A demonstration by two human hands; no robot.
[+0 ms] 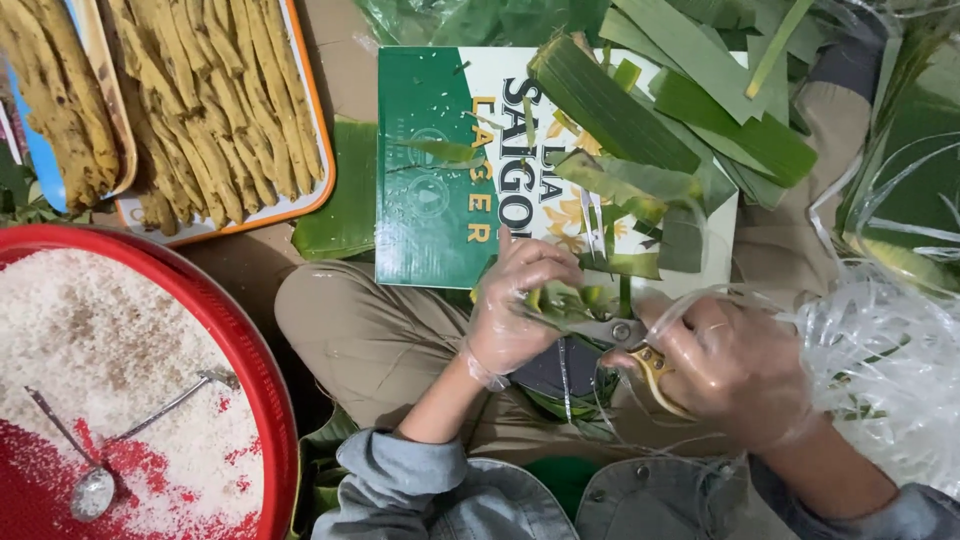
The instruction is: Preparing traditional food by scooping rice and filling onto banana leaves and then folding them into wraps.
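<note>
The left hand (515,310), in a thin glove, pinched a small leaf bundle (562,300) over the lap, just below the box (440,170). The right hand (735,370) gripped yellow-handled scissors (625,340), blades at the bundle's end. A clean trim seemed to need the bundle held taut, fingers clear of the blades, and the loose plastic strings (880,350) kept out of the cut.

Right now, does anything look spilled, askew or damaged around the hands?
Nothing is damaged. Cut leaf strips lie scattered over the flattened carton, and the rice has thinned, baring the red basin near the spoon.
</note>
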